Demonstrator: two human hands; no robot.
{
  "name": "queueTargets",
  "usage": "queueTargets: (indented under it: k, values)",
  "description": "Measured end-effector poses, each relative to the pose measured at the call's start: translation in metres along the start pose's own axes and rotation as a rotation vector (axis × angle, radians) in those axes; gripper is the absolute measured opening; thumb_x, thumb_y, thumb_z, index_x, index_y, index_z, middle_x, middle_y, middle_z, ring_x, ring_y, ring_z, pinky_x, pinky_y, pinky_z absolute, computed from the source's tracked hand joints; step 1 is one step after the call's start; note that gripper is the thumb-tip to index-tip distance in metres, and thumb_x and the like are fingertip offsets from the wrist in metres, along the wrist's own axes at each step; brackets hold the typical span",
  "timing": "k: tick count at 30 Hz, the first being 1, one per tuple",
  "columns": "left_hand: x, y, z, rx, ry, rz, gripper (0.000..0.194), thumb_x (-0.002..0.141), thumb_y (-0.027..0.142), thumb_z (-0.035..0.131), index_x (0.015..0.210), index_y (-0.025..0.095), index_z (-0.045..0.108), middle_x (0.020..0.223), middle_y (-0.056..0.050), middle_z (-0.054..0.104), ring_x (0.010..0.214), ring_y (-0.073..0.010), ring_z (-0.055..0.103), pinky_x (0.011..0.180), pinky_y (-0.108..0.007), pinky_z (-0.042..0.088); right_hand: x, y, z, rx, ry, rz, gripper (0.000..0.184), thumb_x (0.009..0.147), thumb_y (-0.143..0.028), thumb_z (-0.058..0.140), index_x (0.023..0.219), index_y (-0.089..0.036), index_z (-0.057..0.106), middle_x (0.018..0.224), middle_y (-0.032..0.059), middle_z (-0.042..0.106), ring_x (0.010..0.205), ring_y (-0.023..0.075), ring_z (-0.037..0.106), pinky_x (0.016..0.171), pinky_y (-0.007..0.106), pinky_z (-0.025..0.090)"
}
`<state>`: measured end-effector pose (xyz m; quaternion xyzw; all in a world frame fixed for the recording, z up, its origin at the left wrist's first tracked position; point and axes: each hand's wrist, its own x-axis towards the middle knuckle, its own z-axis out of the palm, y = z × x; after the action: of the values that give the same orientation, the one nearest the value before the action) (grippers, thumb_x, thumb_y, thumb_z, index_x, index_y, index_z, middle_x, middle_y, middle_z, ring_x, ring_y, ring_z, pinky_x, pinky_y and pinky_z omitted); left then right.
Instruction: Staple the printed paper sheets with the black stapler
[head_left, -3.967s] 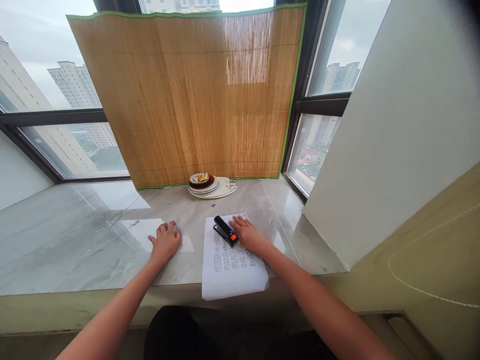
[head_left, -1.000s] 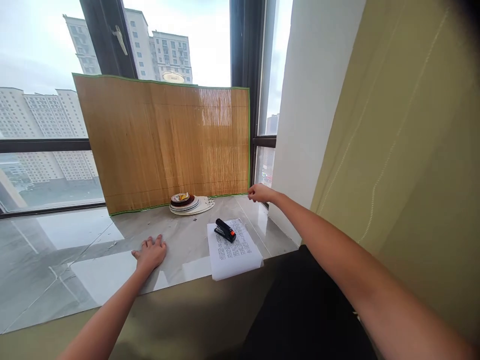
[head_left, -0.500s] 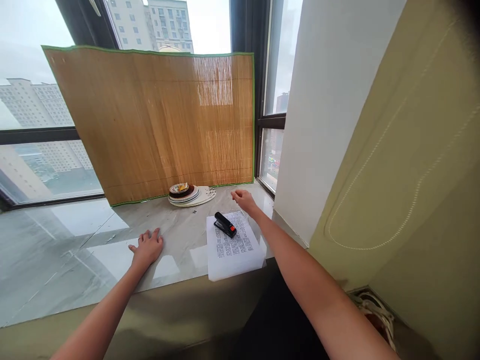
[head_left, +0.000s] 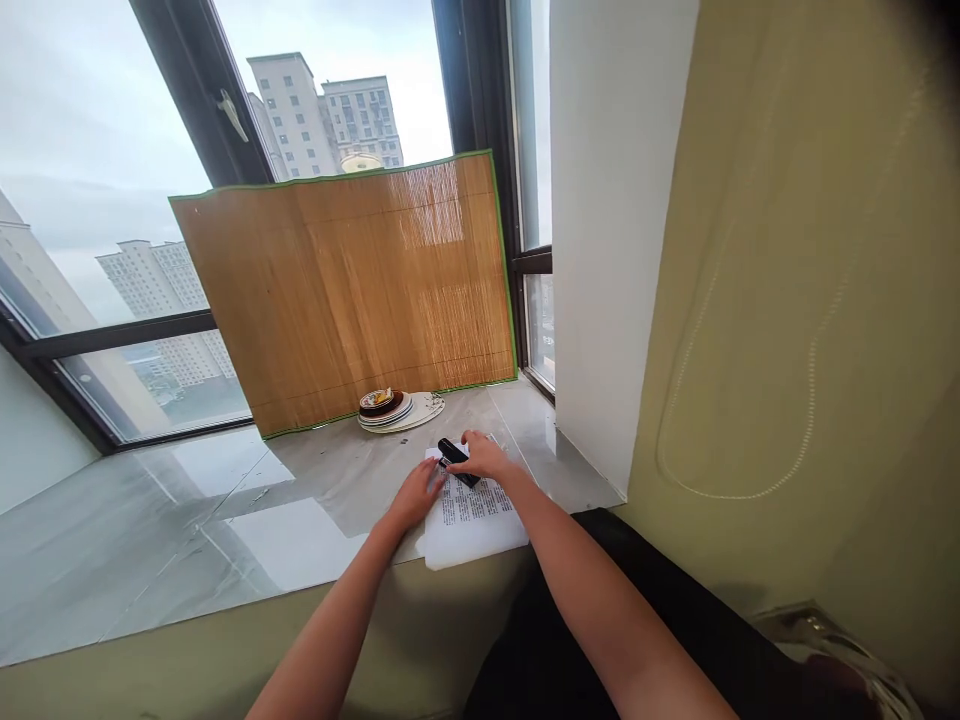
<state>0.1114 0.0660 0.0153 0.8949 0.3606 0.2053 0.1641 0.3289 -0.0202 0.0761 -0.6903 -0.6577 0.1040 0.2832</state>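
Observation:
A black stapler [head_left: 454, 453] lies over the printed paper sheets [head_left: 474, 540] near the front edge of the sill. My right hand [head_left: 484, 458] reaches over it from the right, fingers and thumb closed around its body and hiding part of it. Close to the stapler's left side, my left hand [head_left: 417, 496] rests at the left edge of the paper. Its fingers are stretched toward the stapler; whether they touch it is hard to see. The orange-red part of the stapler is hidden under my right hand.
A stack of plates [head_left: 385, 412] sits behind the paper on the marble sill [head_left: 330, 480]. A bamboo mat [head_left: 360, 290] with green edging leans against the window. To the right stand a white wall corner [head_left: 600, 300] and a hanging bead chain [head_left: 810, 400].
My left hand has moved right from the bare sill to the paper. My right hand has come down from behind the paper onto the stapler. The view has tilted and shifted.

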Motion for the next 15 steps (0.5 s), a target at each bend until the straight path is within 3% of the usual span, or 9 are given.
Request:
queueTargets:
  k: [3,7,10,15]
  values:
    - [0.002,-0.002,0.011,0.034,-0.044,-0.018,0.073,0.096,0.051,0.063,0.156,0.01,0.053,0.166,-0.025,0.046,0.158,-0.0382,0.041,0.131,-0.054,0.028,0.0,-0.002,0.0,-0.036,-0.076,-0.02,0.044,0.081,-0.042,0.087,0.117,-0.02,0.073,0.118,0.0101,0.076,0.109,0.0253,0.072,0.086,0.028,0.05]
    - [-0.004,-0.005,0.006,-0.038,-0.014,-0.02,0.083,0.092,0.052,0.07,0.161,0.013,0.045,0.167,-0.023,0.046,0.156,-0.0374,0.044,0.128,-0.051,0.033,0.001,-0.001,-0.004,-0.053,-0.117,-0.026,0.034,0.083,-0.026,0.081,0.116,-0.018,0.078,0.117,0.0127,0.079,0.106,0.0286,0.073,0.082,0.028,0.049]
    - [-0.004,-0.004,0.0,-0.092,-0.001,0.015,0.086,0.086,0.057,0.077,0.158,0.017,0.05,0.162,-0.02,0.053,0.151,-0.0392,0.049,0.125,-0.053,0.036,-0.005,0.005,-0.008,-0.019,-0.135,-0.062,0.04,0.076,-0.017,0.084,0.116,-0.024,0.081,0.116,0.0071,0.08,0.107,0.0269,0.073,0.081,0.026,0.047]
    - [-0.004,0.001,-0.006,-0.153,-0.015,0.066,0.085,0.076,0.059,0.087,0.147,0.02,0.063,0.152,-0.019,0.062,0.145,-0.0411,0.053,0.123,-0.056,0.037,-0.014,0.014,-0.013,0.092,-0.086,-0.079,0.039,0.073,-0.019,0.086,0.111,-0.025,0.084,0.108,0.0027,0.082,0.099,0.0221,0.073,0.081,0.024,0.048]
